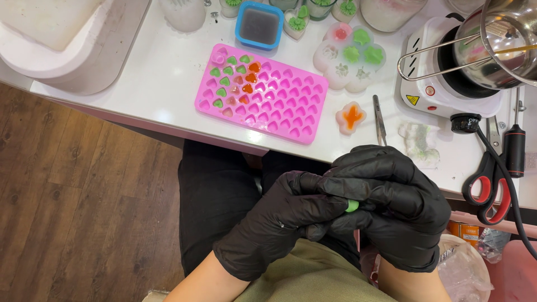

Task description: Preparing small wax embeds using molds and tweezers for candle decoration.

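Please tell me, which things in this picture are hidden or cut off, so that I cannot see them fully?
Head view:
- small green piece: mostly covered by the left hand and right hand; its shape cannot be told.
- metal pot: cut by the right edge; its contents are unclear.
- scissors: blades hidden under the black cable.

White table [168, 72]; pink mould [263, 95]; scissors [492, 190].
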